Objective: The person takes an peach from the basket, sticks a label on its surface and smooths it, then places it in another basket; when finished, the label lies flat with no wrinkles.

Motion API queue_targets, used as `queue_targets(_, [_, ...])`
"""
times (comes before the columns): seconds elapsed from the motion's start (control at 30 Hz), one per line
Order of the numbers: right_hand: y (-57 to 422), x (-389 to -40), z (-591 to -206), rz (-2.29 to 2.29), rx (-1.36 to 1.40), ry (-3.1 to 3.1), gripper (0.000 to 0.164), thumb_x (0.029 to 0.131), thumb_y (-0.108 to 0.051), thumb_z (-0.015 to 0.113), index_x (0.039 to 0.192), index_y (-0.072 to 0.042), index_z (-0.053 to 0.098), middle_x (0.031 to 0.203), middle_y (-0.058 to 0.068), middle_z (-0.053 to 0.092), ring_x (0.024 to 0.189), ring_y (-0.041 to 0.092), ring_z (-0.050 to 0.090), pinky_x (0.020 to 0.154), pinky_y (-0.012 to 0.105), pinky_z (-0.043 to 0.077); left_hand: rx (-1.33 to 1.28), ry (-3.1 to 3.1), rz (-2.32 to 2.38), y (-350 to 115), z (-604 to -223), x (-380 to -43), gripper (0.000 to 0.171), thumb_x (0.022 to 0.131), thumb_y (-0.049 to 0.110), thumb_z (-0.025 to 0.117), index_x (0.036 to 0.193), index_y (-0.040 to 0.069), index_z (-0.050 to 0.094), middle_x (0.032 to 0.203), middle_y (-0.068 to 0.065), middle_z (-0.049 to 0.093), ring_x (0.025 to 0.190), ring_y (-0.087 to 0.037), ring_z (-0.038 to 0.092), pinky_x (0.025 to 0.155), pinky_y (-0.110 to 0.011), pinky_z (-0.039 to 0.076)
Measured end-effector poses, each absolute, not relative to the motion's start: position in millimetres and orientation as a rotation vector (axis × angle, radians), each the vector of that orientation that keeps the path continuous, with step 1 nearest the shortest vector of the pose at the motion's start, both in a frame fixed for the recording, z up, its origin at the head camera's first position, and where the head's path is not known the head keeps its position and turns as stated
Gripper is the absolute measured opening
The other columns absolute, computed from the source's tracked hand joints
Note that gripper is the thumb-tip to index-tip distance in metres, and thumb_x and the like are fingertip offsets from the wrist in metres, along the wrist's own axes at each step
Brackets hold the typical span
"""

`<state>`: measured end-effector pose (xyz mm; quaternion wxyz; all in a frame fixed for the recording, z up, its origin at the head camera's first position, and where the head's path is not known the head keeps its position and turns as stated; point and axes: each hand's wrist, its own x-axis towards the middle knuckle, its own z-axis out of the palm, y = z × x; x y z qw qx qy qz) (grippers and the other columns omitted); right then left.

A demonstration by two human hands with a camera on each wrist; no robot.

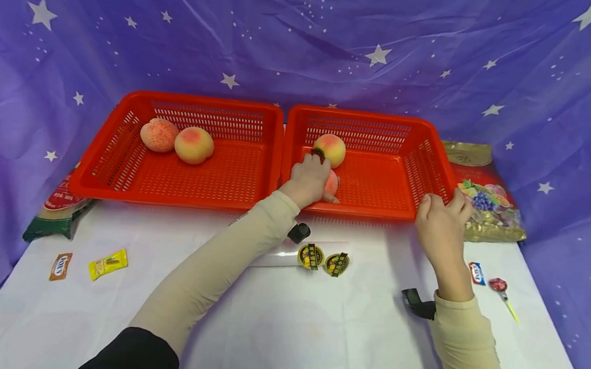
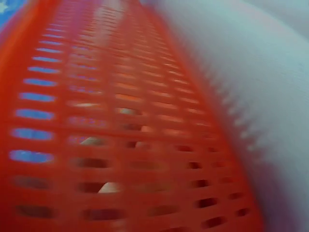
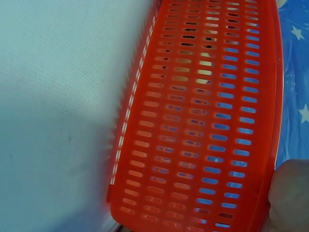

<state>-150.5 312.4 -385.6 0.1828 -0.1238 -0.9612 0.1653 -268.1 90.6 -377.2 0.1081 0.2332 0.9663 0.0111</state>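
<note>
1. Directions are taken on the clock face of the head view, with 12 o'clock far from the person. The work looks, in my judgement, only partly done: the left basket (image 1: pixel 229 174), toward 10 o'clock, has two peaches (image 1: pixel 194 145) that no hand touches.
2. In the right basket (image 1: pixel 373 181), toward 2 o'clock, the handling seems in progress. Two more peaches lie there, toward its 9 o'clock end; how much is left, I cannot tell.
3. The left hand (image 1: pixel 306 179) reaches over the nearer peach (image 1: pixel 332 182), and its grip seems to be curled around it, though fingers are partly hidden.
4. The right hand (image 1: pixel 440 232) has its grip closed on the right basket's rim, at the 4 o'clock corner.
5. A dark round piece (image 1: pixel 318 153) is at the left fingertips; whether it is held or lies on fruit, I cannot tell. Two round labels (image 1: pixel 311 256) lie toward 5 to 6 o'clock on the tabletop (image 1: pixel 275 320).
6. The nearer peach shows a pink side; the farther peach (image 1: pixel 331 148), just beside it toward 12 o'clock, is yellow with a reddish blush.
</note>
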Motion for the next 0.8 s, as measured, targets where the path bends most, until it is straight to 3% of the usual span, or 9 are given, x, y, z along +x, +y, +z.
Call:
queue_targets(0.2, [310.3, -151.0, -383.1, 0.513, -0.367, -2.752, 0.048, 0.095, -0.025, 0.025, 0.101, 0.014, 0.053, 0.132, 0.040, 0.014, 0.121, 0.052, 0.006, 0.096, 0.061, 0.011, 0.768, 2.957, 0.194, 66.9, -345.1, -250.5, 0.078, 0.069, 0.069, 0.053, 0.125, 0.016, 0.040, 0.121, -0.007, 0.045, 0.103, -0.020, 0.043, 0.067, -0.032, 0.048])
queue_targets(0.33, [311.0, -148.7, -382.7, 0.537, -0.383, -2.759, 0.049, 0.095, -0.025, 0.025, 0.100, 0.015, 0.052, 0.132, 0.040, 0.013, 0.122, 0.051, 0.004, 0.096, 0.061, 0.010, 0.781, 3.048, 0.634, 31.1, -328.8, -219.2, 0.052, 0.079, 0.061, 0.049, 0.107, 0.017, 0.054, 0.095, 0.000, 0.054, 0.083, -0.014, 0.046, 0.059, -0.029, 0.044])
queue_targets(0.47, [313.9, -144.9, -382.8, 0.544, -0.410, -2.767, 0.050, 0.096, -0.026, 0.023, 0.100, 0.016, 0.051, 0.133, 0.040, 0.011, 0.121, 0.051, 0.003, 0.094, 0.061, 0.011, 0.671, 3.075, 1.098, -16.2, -332.4, -185.1, 0.032, 0.083, 0.053, 0.050, 0.083, 0.022, 0.058, 0.071, 0.008, 0.050, 0.065, -0.008, 0.046, 0.055, -0.023, 0.038])
queue_targets(0.7, [313.5, -145.1, -383.3, 0.536, -0.389, -2.757, 0.049, 0.095, -0.024, 0.025, 0.098, 0.017, 0.051, 0.131, 0.041, 0.012, 0.119, 0.053, 0.004, 0.093, 0.062, 0.011, 0.228, 3.352, 1.538, -101.6, -370.6, -151.0, 0.030, 0.084, 0.037, 0.057, 0.062, 0.016, 0.057, 0.054, 0.005, 0.047, 0.048, -0.007, 0.039, 0.048, -0.018, 0.031])
queue_targets(0.8, [310.9, -149.1, -382.3, 0.535, -0.354, -2.760, 0.048, 0.095, -0.024, 0.026, 0.096, 0.017, 0.051, 0.131, 0.041, 0.012, 0.119, 0.054, 0.006, 0.092, 0.063, 0.013, -0.141, 3.264, 1.556, -127.4, -392.6, -143.5, 0.038, 0.084, 0.044, 0.054, 0.058, 0.016, 0.056, 0.047, 0.001, 0.041, 0.043, -0.012, 0.034, 0.043, -0.024, 0.027])
